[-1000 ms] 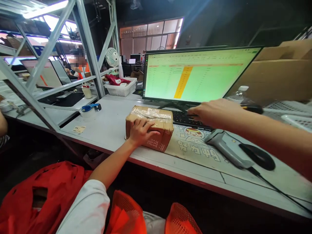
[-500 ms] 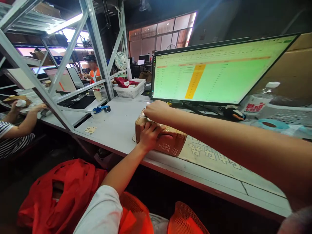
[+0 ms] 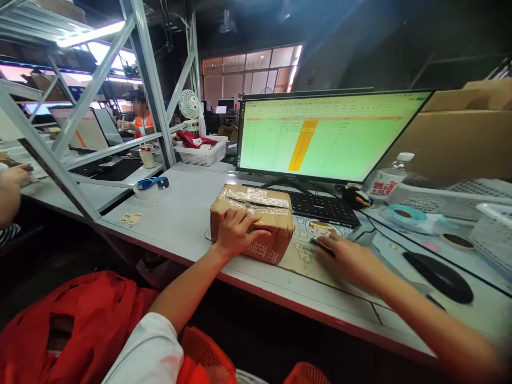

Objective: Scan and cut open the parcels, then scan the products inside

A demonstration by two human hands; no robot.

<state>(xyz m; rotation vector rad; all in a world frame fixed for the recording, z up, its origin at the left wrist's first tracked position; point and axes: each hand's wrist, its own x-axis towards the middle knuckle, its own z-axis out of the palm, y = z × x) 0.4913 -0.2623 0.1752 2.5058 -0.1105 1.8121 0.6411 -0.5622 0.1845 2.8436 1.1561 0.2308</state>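
A brown cardboard box [image 3: 269, 213], sealed with clear shiny tape, sits on the white desk. A dark slit runs along its top seam. My left hand [image 3: 237, 232] grips the near side, its fingers over the top edge and its thumb stretched to the right. To the right of the box, my right hand [image 3: 344, 256] is low over a printed desk mat [image 3: 302, 258], smeared by motion. Its fingers are closed on a small dark object [image 3: 322, 246] whose kind I cannot make out.
Behind the box stand a keyboard [image 3: 320, 205] and a monitor [image 3: 320, 138]. On the right are a black mouse [image 3: 439, 276], a bottle [image 3: 388, 178] and a tape roll [image 3: 402, 213]. Blue-topped tape [image 3: 150, 186] lies left. A co-worker's arm [image 3: 8, 192] shows at far left.
My right hand has left the far end of the box top and moved right, over the mat. The left hand stays on the box. The view has turned right, showing the keyboard and mouse.
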